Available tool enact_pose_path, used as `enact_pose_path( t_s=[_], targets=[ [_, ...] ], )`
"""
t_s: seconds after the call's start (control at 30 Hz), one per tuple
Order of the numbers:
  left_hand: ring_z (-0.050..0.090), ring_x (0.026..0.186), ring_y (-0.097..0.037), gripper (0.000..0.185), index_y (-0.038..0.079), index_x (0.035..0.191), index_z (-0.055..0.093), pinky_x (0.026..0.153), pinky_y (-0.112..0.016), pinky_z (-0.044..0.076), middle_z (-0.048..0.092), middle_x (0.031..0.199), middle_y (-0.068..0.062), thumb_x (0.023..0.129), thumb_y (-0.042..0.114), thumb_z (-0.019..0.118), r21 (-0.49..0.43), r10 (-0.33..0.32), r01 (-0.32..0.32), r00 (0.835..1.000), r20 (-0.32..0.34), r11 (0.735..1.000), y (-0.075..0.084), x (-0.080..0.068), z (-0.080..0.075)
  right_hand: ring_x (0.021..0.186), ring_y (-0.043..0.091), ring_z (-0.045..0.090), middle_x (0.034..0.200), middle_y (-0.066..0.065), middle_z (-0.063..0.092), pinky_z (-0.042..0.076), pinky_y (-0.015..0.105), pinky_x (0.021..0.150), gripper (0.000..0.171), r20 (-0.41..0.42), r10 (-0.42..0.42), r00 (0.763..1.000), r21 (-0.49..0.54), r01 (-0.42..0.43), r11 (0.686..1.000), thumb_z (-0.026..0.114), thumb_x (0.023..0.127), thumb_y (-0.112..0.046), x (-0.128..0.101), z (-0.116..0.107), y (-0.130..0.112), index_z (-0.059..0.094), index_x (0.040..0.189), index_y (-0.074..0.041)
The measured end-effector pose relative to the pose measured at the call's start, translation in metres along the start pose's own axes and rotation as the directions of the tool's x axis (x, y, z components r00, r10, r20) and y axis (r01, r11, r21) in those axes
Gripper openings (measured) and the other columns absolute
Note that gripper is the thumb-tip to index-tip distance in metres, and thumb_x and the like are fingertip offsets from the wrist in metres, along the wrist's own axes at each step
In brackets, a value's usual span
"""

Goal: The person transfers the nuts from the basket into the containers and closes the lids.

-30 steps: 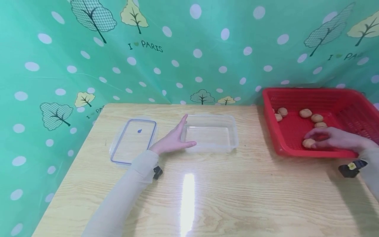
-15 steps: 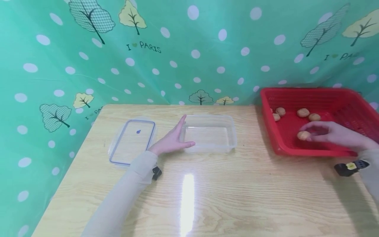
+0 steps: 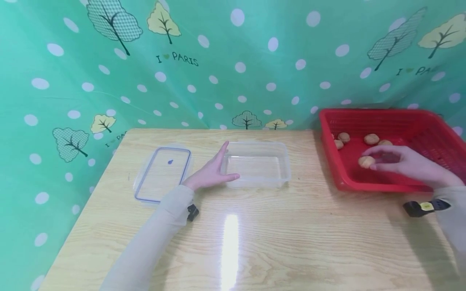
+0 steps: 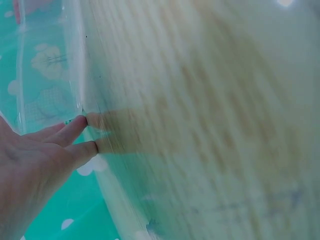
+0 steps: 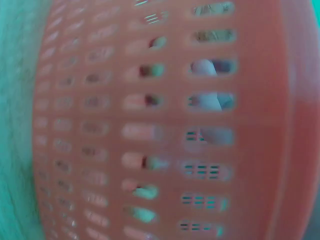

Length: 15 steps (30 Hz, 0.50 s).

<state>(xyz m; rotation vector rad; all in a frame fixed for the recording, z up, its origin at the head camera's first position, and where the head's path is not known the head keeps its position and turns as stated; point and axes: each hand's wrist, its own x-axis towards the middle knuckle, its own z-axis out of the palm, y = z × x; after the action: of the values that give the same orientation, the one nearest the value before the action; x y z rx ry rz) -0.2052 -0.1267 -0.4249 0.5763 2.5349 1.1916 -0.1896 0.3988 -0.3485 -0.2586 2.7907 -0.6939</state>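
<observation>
Walnuts (image 3: 371,139) lie behind the right hand (image 3: 404,165) pinching one; left hand (image 3: 211,171) flat against clear container (image 3: 256,178).

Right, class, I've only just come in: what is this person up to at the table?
A person sits at a wooden table. Their right hand is over a red basket at the right edge, with a small round tan ball pinched at its fingertips; a few more balls lie further back in the basket. The left hand rests with straight fingers against the left side of a clear container that holds nothing. The container's lid lies flat on the table to the left.
</observation>
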Motion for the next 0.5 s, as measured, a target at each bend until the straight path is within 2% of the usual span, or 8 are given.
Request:
enact_pose_path(
  t_s=[0.23,0.37,0.5],
  targets=[
    [0.017,0.143,-0.032,0.114,0.03,0.154,-0.015,0.114,-0.05,0.017,0.011,0.159,-0.015,0.082,0.05,0.073,-0.003,-0.004,0.004,1.0,0.002,1.0,-0.001,0.0,-0.001,0.113,0.046,0.036,0.13,0.027,0.046,0.056,0.051,0.068,0.077,0.006,0.043,0.999,0.01,-0.043,0.999,0.079,0.079,-0.04,-0.001,-0.001,-0.013,0.045,0.138,-0.005],
    [0.017,0.143,-0.032,0.114,0.029,0.154,-0.014,0.114,-0.05,0.016,0.011,0.159,-0.016,0.082,0.048,0.073,-0.011,0.001,-0.001,1.0,0.001,1.0,-0.002,0.0,-0.001,0.115,0.045,0.036,0.132,0.024,0.047,0.057,0.05,0.068,0.075,-0.001,0.043,0.999,0.048,-0.043,0.998,0.078,0.079,-0.04,-0.001,0.001,-0.022,0.046,0.139,-0.008],
    [0.017,0.143,-0.03,0.114,0.03,0.154,-0.014,0.114,-0.048,0.016,0.011,0.159,-0.016,0.082,0.048,0.073,-0.011,-0.006,0.006,1.0,0.004,1.0,-0.002,0.001,0.0,0.116,0.042,0.038,0.13,0.022,0.051,0.057,0.048,0.068,0.068,-0.024,0.005,1.0,0.066,-0.004,0.998,0.078,0.081,-0.037,0.001,0.003,-0.032,0.049,0.137,-0.011]
  ],
)
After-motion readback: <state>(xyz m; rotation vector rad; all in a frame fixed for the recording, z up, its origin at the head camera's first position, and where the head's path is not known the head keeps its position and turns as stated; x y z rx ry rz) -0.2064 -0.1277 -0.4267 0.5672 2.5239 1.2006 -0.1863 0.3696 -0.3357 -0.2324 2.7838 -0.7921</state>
